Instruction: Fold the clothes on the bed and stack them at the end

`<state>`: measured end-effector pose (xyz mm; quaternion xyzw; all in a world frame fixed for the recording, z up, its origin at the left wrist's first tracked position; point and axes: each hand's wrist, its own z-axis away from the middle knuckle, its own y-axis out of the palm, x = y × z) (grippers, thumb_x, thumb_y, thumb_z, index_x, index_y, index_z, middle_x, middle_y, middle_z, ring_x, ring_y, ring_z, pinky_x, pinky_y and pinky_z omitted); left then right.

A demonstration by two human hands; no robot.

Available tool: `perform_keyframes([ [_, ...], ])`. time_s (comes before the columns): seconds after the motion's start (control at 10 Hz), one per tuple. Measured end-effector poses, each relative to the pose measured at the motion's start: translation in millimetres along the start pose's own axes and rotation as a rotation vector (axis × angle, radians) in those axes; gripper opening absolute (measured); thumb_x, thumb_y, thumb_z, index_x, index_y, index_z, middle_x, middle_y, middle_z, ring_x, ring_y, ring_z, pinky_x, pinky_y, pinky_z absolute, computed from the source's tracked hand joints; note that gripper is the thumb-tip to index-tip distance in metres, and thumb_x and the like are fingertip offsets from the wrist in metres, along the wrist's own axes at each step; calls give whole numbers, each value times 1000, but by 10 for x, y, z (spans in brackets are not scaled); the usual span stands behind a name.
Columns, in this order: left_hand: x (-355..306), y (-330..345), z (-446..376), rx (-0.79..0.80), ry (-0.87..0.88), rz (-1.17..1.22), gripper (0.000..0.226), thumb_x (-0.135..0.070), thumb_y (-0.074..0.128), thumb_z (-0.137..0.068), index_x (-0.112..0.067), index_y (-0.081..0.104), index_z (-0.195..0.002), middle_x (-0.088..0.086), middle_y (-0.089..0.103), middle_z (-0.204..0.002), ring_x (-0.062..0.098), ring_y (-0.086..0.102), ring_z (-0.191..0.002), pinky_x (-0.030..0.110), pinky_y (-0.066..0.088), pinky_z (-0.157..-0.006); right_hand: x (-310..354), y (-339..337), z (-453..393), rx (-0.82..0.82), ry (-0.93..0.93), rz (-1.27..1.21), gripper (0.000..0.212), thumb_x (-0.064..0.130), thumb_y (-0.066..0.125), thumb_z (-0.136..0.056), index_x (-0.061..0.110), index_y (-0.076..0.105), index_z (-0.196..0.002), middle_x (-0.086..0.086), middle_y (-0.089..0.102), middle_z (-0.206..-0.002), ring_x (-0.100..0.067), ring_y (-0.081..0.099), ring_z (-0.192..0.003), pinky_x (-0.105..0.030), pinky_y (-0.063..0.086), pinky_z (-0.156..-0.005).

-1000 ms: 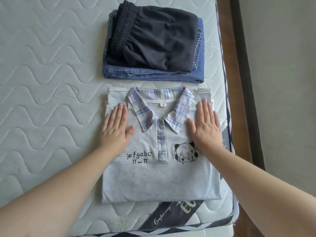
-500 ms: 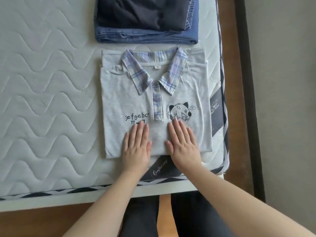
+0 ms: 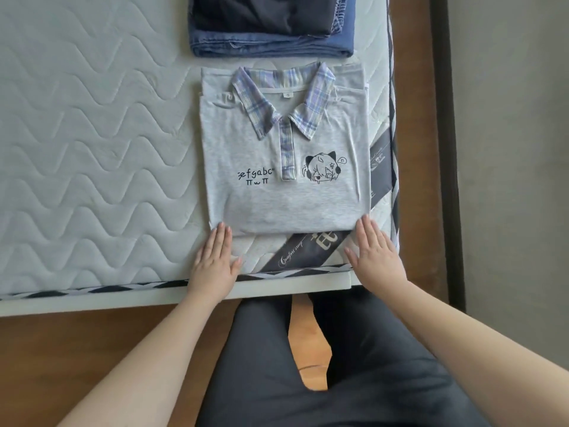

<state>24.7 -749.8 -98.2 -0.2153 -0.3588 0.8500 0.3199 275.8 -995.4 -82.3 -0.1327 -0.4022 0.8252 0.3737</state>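
Note:
A folded grey polo shirt (image 3: 277,198) with a plaid collar and a cartoon print lies flat near the mattress's near right corner. My left hand (image 3: 214,263) lies flat on the mattress with its fingertips at the shirt's near left corner. My right hand (image 3: 377,257) lies flat too, its fingertips touching the near right corner. Both hands have straight fingers and hold nothing. Beyond the shirt sits a stack: dark folded shorts (image 3: 261,13) on top of folded blue jeans (image 3: 271,46).
The quilted white mattress (image 3: 92,149) stretches left of the shirt. Its near edge (image 3: 123,295) runs just below my hands. A wooden bed frame (image 3: 412,149) and dark rail border the right side. My dark-trousered legs (image 3: 308,365) stand over the wood floor.
My hands slid from the shirt's shoulders down its front, then apart to its two near corners. The view tilted down, so the stack now sits at the top edge.

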Motion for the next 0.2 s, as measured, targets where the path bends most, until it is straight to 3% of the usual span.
perform_keyframes([
  [0.1, 96, -145, 239, 139, -23, -57, 66, -35, 36, -102, -16, 7, -158, -2, -6, -166, 15, 11, -151, 36, 16, -121, 67, -233, 199, 123, -47, 23, 65, 48, 20, -104, 10, 14, -156, -5, 15, -164, -19, 7, -152, -34, 8, -122],
  [0.2, 34, -382, 565, 102, -23, -19, 60, -29, 41, -100, -16, 20, -156, 1, 16, -164, 20, 22, -148, 37, 23, -118, 175, -502, 471, 70, -117, 33, 52, 41, 31, -103, 16, 32, -148, -2, 40, -150, -20, 30, -142, -33, 23, -113],
])
